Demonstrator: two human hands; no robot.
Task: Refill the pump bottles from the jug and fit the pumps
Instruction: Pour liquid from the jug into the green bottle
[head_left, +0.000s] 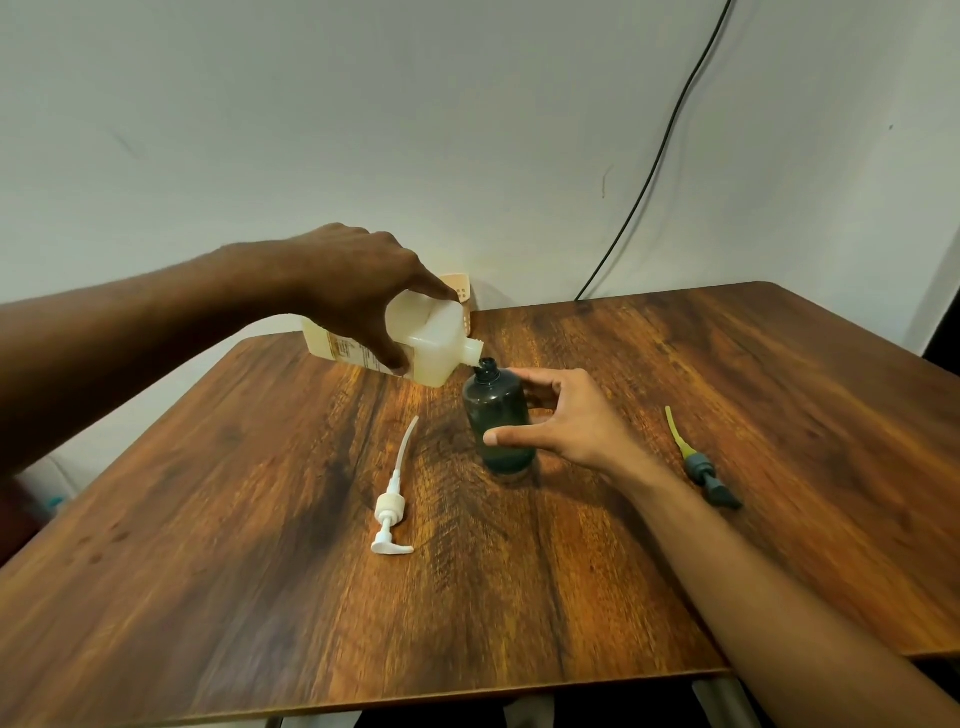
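My left hand (358, 291) grips the pale jug (410, 343), tipped sideways, spout over the dark bottle (498, 421). My right hand (561, 415) clasps that upright bottle mid-bench (260, 597). White pump (392, 506) lies left, grey pump (704, 473) right.

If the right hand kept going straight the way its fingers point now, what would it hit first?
The right hand points left and already wraps the dark bottle, so that comes first. Past it, probably the tilted jug in the left hand, though depth is unclear.
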